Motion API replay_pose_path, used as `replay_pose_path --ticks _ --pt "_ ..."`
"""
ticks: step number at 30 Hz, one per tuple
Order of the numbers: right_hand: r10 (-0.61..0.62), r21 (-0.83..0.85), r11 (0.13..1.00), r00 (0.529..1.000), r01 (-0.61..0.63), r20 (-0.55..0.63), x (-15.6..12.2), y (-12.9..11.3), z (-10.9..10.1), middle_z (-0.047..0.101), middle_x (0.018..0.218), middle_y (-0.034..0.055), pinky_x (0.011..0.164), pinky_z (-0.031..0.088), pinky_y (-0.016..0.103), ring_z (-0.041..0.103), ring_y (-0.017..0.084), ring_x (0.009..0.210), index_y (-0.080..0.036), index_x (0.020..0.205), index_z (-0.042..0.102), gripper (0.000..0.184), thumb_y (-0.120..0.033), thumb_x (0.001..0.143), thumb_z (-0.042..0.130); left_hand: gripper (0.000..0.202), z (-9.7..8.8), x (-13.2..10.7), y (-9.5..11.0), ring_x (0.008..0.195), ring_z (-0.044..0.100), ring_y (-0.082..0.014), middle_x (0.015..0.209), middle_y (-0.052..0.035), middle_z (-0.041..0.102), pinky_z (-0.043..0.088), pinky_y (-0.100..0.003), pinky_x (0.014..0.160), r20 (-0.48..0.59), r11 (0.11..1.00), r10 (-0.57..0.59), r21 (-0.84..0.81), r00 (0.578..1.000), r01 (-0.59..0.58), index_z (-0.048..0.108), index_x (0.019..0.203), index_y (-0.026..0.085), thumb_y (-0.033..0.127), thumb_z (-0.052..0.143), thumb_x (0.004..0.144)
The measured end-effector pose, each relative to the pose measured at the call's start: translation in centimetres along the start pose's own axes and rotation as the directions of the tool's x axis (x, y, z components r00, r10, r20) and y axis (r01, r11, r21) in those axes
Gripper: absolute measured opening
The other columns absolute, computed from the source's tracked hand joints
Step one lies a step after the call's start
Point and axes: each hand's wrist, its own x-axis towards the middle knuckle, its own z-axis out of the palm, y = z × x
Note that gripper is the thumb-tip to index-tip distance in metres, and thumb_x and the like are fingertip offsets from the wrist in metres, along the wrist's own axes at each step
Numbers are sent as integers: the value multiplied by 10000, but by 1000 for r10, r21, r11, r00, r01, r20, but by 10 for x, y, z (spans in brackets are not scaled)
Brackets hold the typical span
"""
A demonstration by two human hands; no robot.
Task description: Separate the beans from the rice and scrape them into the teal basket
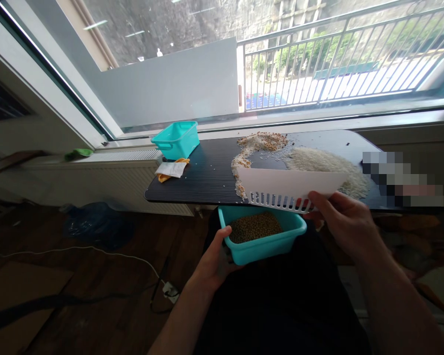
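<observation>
Teal tub (262, 236) of small brown grains, clamped at its near left corner by the left hand (214, 261): thumb hooked over the rim, other fingers hidden beneath the base, grip closed around the corner. Held below the near edge of the dark table (203, 172), over a dark-clothed lap. Just above the tub and beyond the left thumb, white slotted basket (288, 190), tipped with its plain wall facing the camera and its slotted edge hanging over the tub's far rim. Pinched at its right end by the right hand (340, 222), fingertips closed together on the slotted edge, thumb hidden behind it. Just beyond the right fingers, on the table, broad heap of white rice (329, 165), partly hidden behind the basket. Further beyond and to the left of those fingers, band of mixed yellowish and white grains (261, 143), curving back toward the table's near edge. Well to the left of the left fingers and farther off, second teal tub (175, 139) at the table's far left corner. Just nearer than that, paper packet (172, 169) with an orange edge. Left of the table, white radiator (107, 170) under the window sill. Down on the wooden floor, well left of the left hand, thin white cable (96, 251) and bluish bag (96, 222).
</observation>
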Motion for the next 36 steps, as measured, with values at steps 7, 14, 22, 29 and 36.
replay_pose_path --ticks 7,14,22,29,36 --pt "-13 -85 996 990 1 -139 -7 5 -21 728 649 18 407 541 256 646 165 500 -280 634 698 298 -572 647 754 581 2 -1 0 889 612 -234 1087 -113 646 486 -362 785 -10 1000 4 7 1000 -4 513 1301 209 539 497 823" --pt "21 -90 996 997 -28 -73 -9 -12 -4 726 670 5 476 555 281 653 164 520 -221 708 697 346 -551 628 765 594 0 1 -1 892 604 -230 1076 -109 639 487 -347 773 1 1000 4 -3 1000 -4 521 1300 212 541 530 806" --pt "50 -17 999 999 -50 3 -7 -11 9 719 662 -13 474 553 251 626 132 505 -227 700 708 248 -465 651 761 618 -1 1 -1 919 605 -239 1119 -121 634 481 -339 768 16 1000 5 6 1000 -5 501 1329 215 543 523 806" --pt "49 69 996 998 -51 40 -10 -5 39 720 659 -5 426 547 234 603 120 483 -201 718 729 277 -468 649 755 571 0 0 1 896 601 -225 1144 -112 626 478 -346 772 6 1000 -2 0 1000 2 503 1317 220 526 490 836" --pt "63 66 996 998 -62 -8 -10 6 37 718 651 3 417 555 254 620 139 490 -187 723 721 286 -463 659 750 561 -1 0 1 878 602 -226 1122 -116 632 465 -325 731 -15 1000 -9 8 1000 9 512 1304 213 530 472 842"
